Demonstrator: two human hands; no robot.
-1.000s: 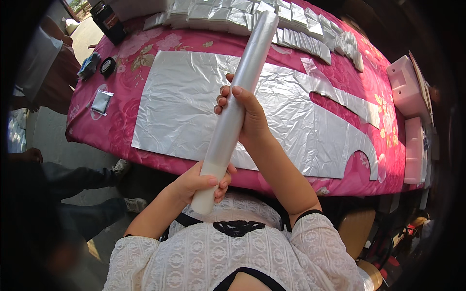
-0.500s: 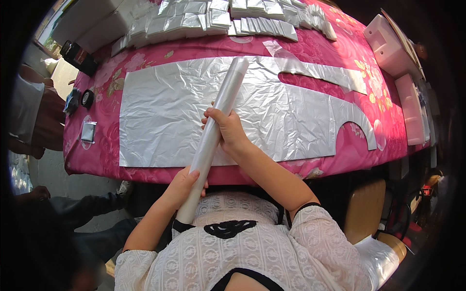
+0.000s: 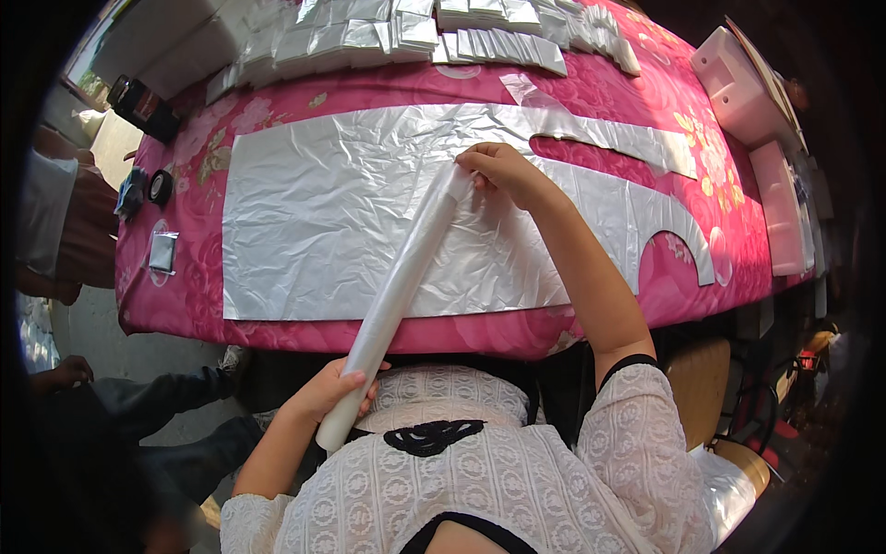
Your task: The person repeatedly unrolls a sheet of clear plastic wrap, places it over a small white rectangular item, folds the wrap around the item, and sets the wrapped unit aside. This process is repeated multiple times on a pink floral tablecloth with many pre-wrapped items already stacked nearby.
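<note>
A long roll of translucent plastic film slants from my waist up over the table. Near its lower end, my left hand is wrapped round it. At the far end my right hand pinches the roll's tip, where a bit of film shows beside the fingers. Under the roll, a creased silvery plastic sheet lies flat, shaped like an apron or vest-handled bag with curved cut-outs on its right side.
Stacks of folded silvery packets line the table's far edge. Pink foam boxes stand at the right. On the left are a dark jar, a tape roll and a small packet on the pink flowered tablecloth. People are at the left.
My right hand has slid from the roll's middle up to its far end. The roll has shifted down toward me, my left hand still round its lower part.
</note>
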